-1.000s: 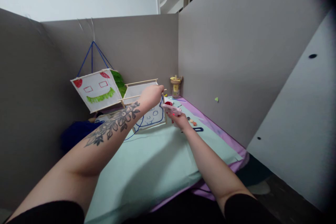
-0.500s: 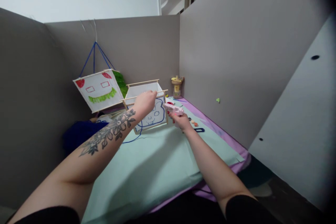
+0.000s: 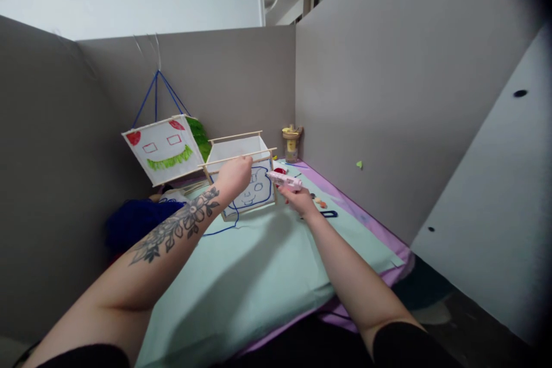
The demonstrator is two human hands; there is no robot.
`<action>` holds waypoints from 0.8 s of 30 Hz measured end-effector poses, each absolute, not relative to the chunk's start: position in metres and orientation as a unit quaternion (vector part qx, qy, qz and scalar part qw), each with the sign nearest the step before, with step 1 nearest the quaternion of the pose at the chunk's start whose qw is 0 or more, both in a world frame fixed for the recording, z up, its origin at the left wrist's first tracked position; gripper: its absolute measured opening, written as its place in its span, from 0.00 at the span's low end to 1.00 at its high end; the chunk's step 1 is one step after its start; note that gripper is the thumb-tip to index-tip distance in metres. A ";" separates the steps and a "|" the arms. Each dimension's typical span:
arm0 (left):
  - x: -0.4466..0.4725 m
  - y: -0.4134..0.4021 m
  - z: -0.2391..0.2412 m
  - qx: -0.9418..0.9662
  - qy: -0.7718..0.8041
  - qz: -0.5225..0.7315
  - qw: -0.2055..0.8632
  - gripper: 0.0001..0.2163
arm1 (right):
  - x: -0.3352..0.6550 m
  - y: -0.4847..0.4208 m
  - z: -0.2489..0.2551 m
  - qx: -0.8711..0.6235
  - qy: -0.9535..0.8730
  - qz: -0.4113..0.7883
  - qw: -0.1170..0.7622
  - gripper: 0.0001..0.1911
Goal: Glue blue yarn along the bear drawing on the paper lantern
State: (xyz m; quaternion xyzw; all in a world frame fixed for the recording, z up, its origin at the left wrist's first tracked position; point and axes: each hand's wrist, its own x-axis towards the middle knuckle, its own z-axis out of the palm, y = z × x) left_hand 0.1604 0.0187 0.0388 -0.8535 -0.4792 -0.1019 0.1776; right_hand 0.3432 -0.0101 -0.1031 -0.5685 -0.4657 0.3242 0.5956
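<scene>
While your left hand [image 3: 235,175] is resting curled against the front top stick [image 3: 263,153] of the paper box [image 3: 261,192] (pinching it or not, I cannot tell), your right hand [image 3: 299,200] is gripping the glue gun [image 3: 284,180] tightly, its nozzle just beside the box on the green mat [image 3: 259,264].

Two lanterns: hanging lantern [image 3: 166,149] left of the left hand [image 3: 233,175], standing lantern [image 3: 261,190] at it. One glue gun [image 3: 284,180] in the right hand [image 3: 299,200], one jar [image 3: 291,142] beyond it.
</scene>
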 end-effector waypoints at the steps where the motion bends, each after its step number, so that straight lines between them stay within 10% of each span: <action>1: 0.160 0.018 0.038 -0.853 -0.480 -0.103 0.177 0.13 | 0.342 -0.010 -0.102 -0.569 -0.467 0.321 0.595 0.22; 24: 0.148 0.015 0.022 -0.838 -0.504 -0.107 0.180 0.15 | 0.346 0.007 -0.110 -0.541 -0.474 0.333 0.609 0.25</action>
